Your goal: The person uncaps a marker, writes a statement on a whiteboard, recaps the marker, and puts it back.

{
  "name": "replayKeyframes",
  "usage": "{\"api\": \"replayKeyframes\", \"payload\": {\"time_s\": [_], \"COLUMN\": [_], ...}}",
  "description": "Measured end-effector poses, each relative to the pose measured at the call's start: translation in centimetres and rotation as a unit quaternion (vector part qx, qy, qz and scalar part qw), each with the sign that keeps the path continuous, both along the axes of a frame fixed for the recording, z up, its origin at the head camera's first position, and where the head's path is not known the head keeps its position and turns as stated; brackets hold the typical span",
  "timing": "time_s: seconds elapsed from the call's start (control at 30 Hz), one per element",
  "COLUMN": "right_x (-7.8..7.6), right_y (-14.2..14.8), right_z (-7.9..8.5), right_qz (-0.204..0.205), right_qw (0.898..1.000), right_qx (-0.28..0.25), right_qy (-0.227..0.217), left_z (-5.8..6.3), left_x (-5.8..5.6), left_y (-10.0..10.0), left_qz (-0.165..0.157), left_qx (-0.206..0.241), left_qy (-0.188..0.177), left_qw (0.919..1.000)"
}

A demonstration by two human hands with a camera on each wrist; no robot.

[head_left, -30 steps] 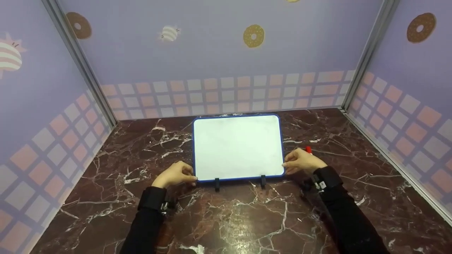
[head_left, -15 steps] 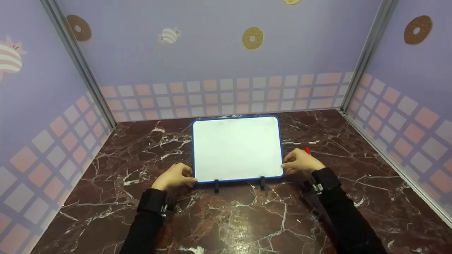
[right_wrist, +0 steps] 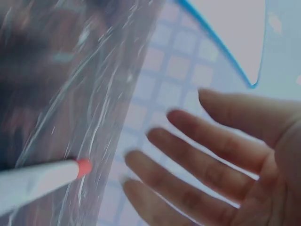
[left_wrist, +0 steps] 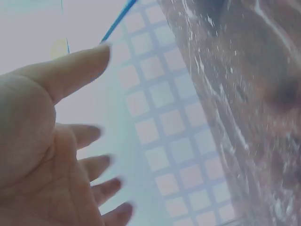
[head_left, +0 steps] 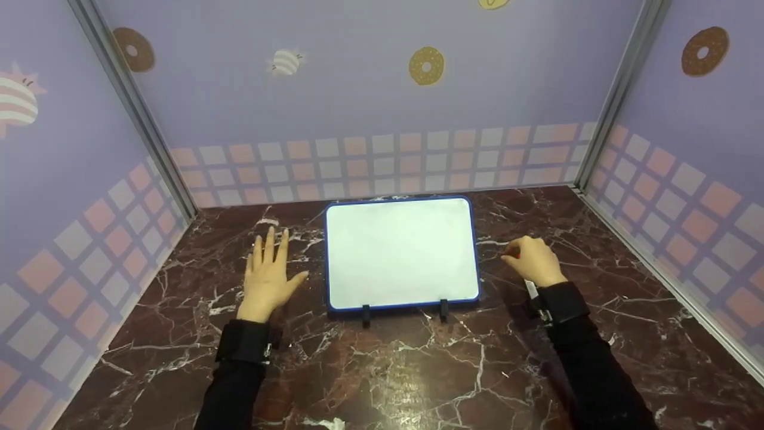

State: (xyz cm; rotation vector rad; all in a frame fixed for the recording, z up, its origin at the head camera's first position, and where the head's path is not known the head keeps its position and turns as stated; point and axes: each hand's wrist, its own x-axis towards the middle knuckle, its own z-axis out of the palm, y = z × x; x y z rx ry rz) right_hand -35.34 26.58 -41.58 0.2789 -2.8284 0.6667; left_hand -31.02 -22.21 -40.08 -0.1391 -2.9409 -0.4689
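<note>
– State of the left hand (head_left: 267, 280)?
– Spread wide, fingers straight, thumb out toward the board (head_left: 403, 254). It has hold of nothing.
– And the right hand (head_left: 535, 261)?
– Loosely open, fingers slightly bent, thumb apart from them in the right wrist view. Nothing gripped.
– Position of the board?
– Between the hands, right of the left one and left of the right one, touching neither. Two black feet (head_left: 443, 310) carry it on the worktop (head_left: 394, 370).
– The marker (right_wrist: 42, 183)?
– Below the right hand, partly hidden by it in the head view; its red end is clear of the fingers.
– Beyond both hands?
– A patterned wall (head_left: 358, 101).
</note>
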Motion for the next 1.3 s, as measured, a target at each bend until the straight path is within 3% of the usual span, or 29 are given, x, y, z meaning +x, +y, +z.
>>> {"api": "replayKeyframes", "payload": {"time_s": [0.17,0.37,0.7,1.17,1.3], "right_x": [-0.4,-0.6,-1.0,-1.3,-1.1], "right_y": [0.7,1.3,1.9,2.3,2.4], "right_z": [-0.6,-1.6,-2.9,-3.3,-2.5], "right_qz": [-0.092,-0.142,-0.144,-0.133,-0.127], "right_qw": [0.994,0.987,0.982,0.985,0.989], "right_qx": [0.059,0.078,0.082,0.065,0.06], "right_qy": [0.0,-0.025,-0.089,-0.087,-0.055], "left_z": [-0.1,-0.4,-0.5,-0.3,-0.1], "left_x": [0.1,0.2,0.1,0.2,0.3], "left_y": [0.2,0.3,0.4,0.6,0.9], "left_qz": [-0.004,-0.003,0.003,0.001,0.0], "left_qx": [-0.001,-0.003,-0.014,-0.016,-0.013], "left_qy": [0.041,0.043,0.031,0.029,0.031], "left_qw": [0.9992,0.9991,0.9994,0.9995,0.9994]}}
